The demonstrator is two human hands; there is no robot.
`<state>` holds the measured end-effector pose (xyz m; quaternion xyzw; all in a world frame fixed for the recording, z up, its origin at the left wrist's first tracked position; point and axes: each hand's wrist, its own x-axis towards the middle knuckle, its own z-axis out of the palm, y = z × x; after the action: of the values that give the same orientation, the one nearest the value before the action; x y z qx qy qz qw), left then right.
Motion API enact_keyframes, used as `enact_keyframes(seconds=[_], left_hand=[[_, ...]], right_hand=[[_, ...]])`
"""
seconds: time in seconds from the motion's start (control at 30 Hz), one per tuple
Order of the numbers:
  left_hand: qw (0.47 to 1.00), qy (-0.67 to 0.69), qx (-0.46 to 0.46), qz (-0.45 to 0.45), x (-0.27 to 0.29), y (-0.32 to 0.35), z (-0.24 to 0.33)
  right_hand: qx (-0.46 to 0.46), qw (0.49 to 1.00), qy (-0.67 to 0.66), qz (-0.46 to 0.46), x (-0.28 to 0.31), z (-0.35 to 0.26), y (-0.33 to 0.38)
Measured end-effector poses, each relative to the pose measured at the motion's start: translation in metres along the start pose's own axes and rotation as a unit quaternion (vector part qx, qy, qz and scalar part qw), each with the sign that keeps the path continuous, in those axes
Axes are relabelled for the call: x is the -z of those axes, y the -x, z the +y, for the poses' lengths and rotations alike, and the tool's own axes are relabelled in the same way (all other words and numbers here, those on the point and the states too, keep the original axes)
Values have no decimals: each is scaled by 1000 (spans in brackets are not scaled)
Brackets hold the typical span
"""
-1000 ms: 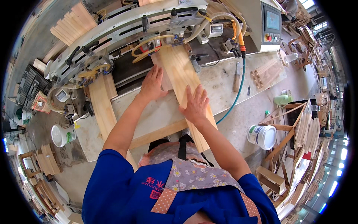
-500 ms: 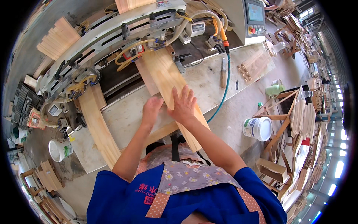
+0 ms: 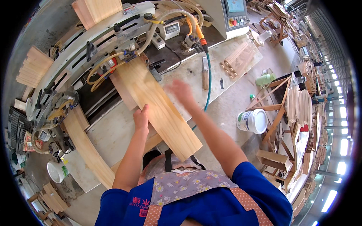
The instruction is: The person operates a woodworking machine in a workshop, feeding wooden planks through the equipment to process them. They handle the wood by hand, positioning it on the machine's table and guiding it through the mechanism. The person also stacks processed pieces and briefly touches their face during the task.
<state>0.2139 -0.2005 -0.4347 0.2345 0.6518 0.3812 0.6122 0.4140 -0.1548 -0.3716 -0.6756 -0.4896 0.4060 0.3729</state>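
Pinching the board point(image 3: 162, 111) at frame centre, the left hand point(image 3: 141, 119) now steadies it alone; the right hand point(image 3: 180, 92) has lifted away, fingers too blurred to judge.

Machine point(image 3: 102, 37) along worktop's point(image 3: 100, 139) far edge. Board point(image 3: 162, 113) overhangs near edge, far end at machine; second board point(image 3: 88, 145) toward left end. Tool point(image 3: 205, 73) right of board; sticks point(image 3: 239, 58) at right end. Bucket point(image 3: 253, 121) on floor point(image 3: 230, 109), right.

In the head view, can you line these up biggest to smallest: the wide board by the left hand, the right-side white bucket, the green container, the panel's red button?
1. Wide board
2. White bucket
3. Green container
4. Red button
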Motion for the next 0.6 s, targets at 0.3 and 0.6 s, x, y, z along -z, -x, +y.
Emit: enact_keyframes(seconds=[0.3,0.6], left_hand=[[999,31,-13,19,-11,26,28],[995,86,-17,48,-15,22,14]], right_hand=[[-186,718,-639,202,64,11,-174],[-123,720,-658,183,77,53,-201]])
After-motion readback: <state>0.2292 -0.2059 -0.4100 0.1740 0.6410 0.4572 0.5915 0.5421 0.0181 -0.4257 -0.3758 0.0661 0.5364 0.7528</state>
